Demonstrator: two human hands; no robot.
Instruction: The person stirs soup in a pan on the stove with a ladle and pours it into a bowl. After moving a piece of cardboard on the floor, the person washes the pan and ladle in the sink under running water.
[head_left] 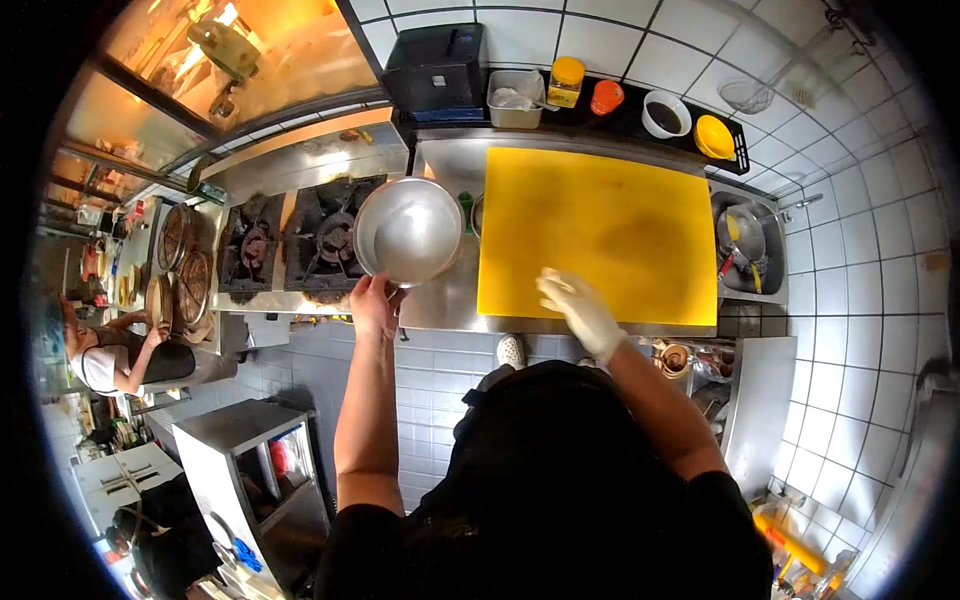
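Note:
My left hand [374, 306], bare, grips the near rim of a large steel mixing bowl [410, 230]. Nothing shows inside the bowl, which is between the gas stove [335, 235] and a big yellow cutting board [600, 220]; whether it rests on the counter I cannot tell. In a pale glove, my right hand [582, 312] is over the board's near edge with its fingers stretched out and nothing in them. A darker damp-looking patch shows on the board's right half.
A shelf [640, 120] behind the board carries a plastic tub [516, 100], a yellow-lidded jar [566, 82] and bowls. On the right is a sink [750, 285] with pans. A co-worker [110, 350] stands far left, beyond a steel cabinet [215, 450].

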